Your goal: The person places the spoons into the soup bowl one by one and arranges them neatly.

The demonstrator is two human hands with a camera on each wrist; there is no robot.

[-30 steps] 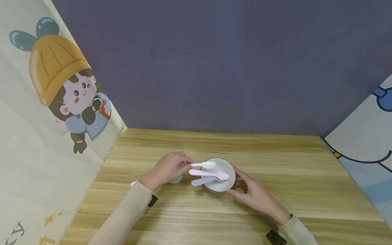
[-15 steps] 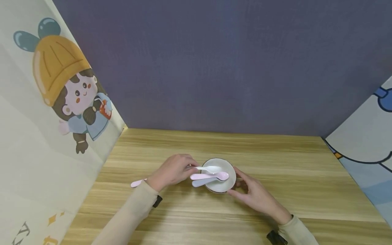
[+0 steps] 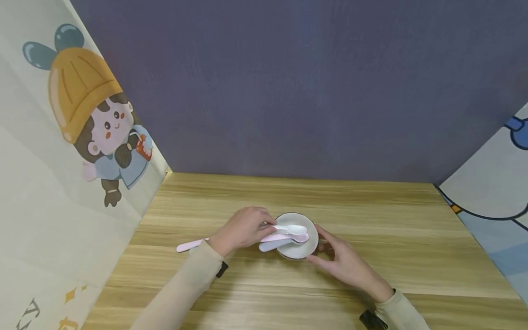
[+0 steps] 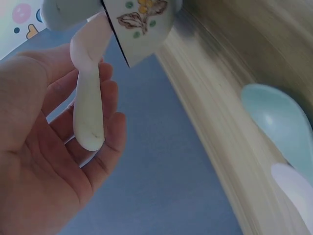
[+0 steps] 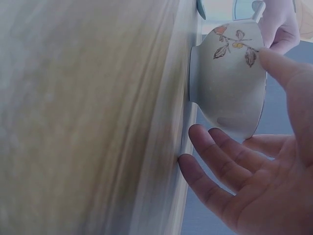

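Note:
A small white bowl (image 3: 298,250) with a dark rim and leaf print (image 5: 230,88) stands on the wooden table (image 3: 371,220). My left hand (image 3: 267,227) pinches the handle of a white spoon (image 3: 292,228), whose head lies over the bowl. The handle rests across my fingers (image 4: 105,147) in the left wrist view. A pink spoon (image 3: 288,238) and a pale blue spoon (image 3: 269,246) lie across the bowl's left rim. My right hand (image 3: 326,253) is at the bowl's right side, thumb (image 5: 276,66) touching its wall, fingers loose.
Another pink spoon (image 3: 190,245) lies on the table behind my left wrist. A teal spoon (image 4: 276,122) and a pale one (image 4: 293,191) lie on the wood under the left hand. Printed panels stand left and right, and a dark wall closes the back.
My left hand moved right with the white spoon, bringing its head further over the bowl. The pink spoon on the table came into view behind the wrist. The right hand stayed put.

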